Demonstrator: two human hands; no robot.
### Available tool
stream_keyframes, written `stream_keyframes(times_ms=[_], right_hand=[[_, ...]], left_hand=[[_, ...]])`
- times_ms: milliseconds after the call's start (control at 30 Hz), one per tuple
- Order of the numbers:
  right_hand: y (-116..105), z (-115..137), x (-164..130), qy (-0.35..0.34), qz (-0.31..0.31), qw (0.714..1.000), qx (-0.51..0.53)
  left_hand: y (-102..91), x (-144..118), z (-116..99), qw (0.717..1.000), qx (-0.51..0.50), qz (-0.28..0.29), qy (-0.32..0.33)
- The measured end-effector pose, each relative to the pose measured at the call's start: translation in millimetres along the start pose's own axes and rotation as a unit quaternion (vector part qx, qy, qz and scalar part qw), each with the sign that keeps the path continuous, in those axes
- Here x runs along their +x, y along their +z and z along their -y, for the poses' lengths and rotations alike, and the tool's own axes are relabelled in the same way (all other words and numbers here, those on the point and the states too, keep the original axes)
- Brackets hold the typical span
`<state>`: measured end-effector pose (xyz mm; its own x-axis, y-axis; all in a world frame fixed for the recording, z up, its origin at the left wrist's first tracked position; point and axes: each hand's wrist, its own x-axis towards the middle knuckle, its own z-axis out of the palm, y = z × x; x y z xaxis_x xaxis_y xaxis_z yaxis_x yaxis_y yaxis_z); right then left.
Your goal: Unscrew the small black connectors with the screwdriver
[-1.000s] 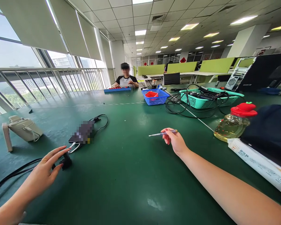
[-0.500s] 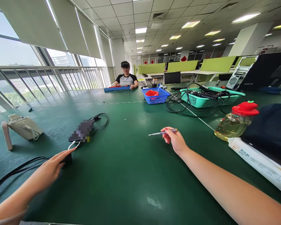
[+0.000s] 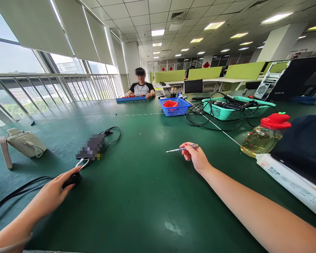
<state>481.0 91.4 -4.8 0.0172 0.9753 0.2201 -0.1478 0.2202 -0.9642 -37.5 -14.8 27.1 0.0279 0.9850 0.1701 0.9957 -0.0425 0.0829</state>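
My right hand (image 3: 192,154) is closed around the transparent handle of a small screwdriver (image 3: 175,150), its metal shaft pointing left above the green table (image 3: 137,211). At the left, my left hand (image 3: 59,184) rests on a black block (image 3: 74,180), fingers over its far side and thumb along the near side. The hand partly hides this block. Just beyond it lies a dark, blurred-out phone-like device (image 3: 91,147), with a white cable (image 3: 82,162) at its near end.
Far left stands a beige bag-like case (image 3: 26,143); black cables (image 3: 18,189) run below it. Ahead are a blue basket (image 3: 175,109) and a teal basket (image 3: 221,114) of cables. A red-lidded bottle (image 3: 262,138) and white box (image 3: 289,184) stand right. Another person (image 3: 141,88) sits opposite.
My left hand has come down a little onto the black block, its fingers now lying around it. My right hand with the screwdriver has barely moved.
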Motion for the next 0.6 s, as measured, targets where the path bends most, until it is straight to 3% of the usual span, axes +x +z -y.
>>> stream_keyframes(times_ms=[433, 600], right_hand=[[0.3, -0.8, -0.1, -0.008, 0.017, 1.000, -0.014], [0.7, -0.6, -0.1, -0.010, 0.021, 1.000, -0.012]], left_hand=[[-10.7, 3.8, 3.3, 0.998, -0.051, 0.031, -0.012], [-11.8, 3.0, -1.6, 0.997, -0.071, 0.014, -0.025]])
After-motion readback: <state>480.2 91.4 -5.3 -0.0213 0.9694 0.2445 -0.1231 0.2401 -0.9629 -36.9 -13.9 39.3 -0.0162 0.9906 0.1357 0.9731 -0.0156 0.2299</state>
